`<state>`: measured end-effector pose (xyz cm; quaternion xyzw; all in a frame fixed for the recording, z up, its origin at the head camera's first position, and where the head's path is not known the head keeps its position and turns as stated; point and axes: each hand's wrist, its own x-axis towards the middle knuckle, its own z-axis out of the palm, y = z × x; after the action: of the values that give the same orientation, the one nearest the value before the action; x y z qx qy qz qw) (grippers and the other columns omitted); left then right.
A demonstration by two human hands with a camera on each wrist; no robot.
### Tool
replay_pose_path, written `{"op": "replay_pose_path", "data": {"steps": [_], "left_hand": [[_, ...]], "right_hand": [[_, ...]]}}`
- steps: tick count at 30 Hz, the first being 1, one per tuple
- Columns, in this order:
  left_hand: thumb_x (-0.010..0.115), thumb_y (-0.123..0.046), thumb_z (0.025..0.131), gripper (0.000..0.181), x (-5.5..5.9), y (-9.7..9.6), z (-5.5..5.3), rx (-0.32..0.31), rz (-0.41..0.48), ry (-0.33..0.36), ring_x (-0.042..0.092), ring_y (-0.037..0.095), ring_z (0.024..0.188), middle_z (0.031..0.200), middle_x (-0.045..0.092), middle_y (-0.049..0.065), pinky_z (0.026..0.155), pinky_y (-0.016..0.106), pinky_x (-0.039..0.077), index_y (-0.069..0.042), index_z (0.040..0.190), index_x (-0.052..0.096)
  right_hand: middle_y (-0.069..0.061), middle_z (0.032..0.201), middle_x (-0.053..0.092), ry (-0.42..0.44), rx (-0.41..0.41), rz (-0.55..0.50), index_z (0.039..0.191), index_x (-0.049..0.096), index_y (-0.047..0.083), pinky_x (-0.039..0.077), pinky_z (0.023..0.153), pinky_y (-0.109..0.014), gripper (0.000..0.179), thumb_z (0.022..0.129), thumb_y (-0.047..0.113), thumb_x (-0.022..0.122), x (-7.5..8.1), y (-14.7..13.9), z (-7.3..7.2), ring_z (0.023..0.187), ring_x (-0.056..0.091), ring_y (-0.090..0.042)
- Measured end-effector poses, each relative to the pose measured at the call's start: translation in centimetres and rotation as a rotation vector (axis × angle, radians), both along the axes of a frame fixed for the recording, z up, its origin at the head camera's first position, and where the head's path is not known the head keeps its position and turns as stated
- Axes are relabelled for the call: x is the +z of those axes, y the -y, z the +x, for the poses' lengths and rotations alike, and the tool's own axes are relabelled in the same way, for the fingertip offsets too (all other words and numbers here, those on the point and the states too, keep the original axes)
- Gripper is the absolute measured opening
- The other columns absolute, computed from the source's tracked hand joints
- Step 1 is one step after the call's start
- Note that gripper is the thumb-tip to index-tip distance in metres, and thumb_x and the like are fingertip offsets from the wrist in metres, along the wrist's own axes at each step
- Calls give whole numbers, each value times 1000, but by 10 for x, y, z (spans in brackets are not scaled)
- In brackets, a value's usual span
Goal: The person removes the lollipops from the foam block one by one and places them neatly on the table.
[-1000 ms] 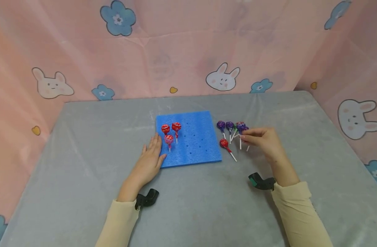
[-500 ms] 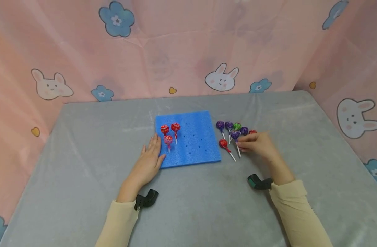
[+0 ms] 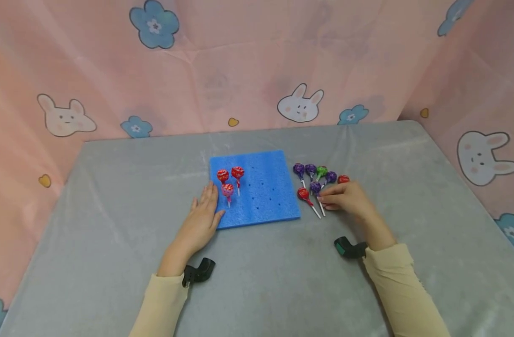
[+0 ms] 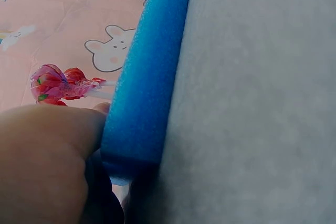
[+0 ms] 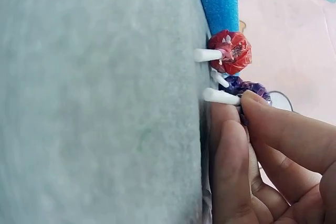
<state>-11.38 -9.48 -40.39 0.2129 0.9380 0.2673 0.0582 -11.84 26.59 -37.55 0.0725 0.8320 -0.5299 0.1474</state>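
Observation:
My left hand (image 3: 203,213) rests along the left edge of a blue foam board (image 3: 267,206), fingers straight, thumb over its near left corner. Stuck upright in the board's left part are two red lollipops (image 3: 237,172) and a pink one (image 3: 228,189). To the right of the board, my right hand (image 3: 347,199) pinches a purple lollipop (image 3: 315,188) by its white stick (image 5: 223,96) between thumb and fingers. That lollipop lies low over the table, just right of a red lollipop (image 3: 303,194), which also shows in the right wrist view.
Behind the held lollipop lie more purple lollipops (image 3: 299,169), a green one (image 3: 322,171) and a red one (image 3: 343,179) partly behind my right hand. Several small holes (image 3: 263,184) dot the board. A pink patterned curtain (image 3: 257,70) stands behind the grey table (image 3: 257,281).
My right hand has moved left and nearer with the purple lollipop, bringing it beside the red one. The green and far red lollipops have come into view. My left hand has stayed put.

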Motion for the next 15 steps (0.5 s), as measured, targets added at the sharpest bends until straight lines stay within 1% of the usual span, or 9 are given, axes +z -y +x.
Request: {"op": "replay_pose_path", "data": {"steps": [9,15], "left_hand": [[43,-23,101,62,0,0,0,-4,-12,3,8,33,142,155,6,19,111,55,8,7,147,14],[43,-22,101,62,1,0,0,-3,-9,9,7,33,142,155,5,19,111,55,8,7,147,14]], "right_hand": [[-8,86,69,16,15,-35,106,61,-22,55,63,-22,28,85,-4,66,-4,0,0,66,62,-2],[-5,84,69,14,29,-52,105,61,-22,54,62,-22,28,84,-3,66,-4,0,-1,65,61,-3]]}}
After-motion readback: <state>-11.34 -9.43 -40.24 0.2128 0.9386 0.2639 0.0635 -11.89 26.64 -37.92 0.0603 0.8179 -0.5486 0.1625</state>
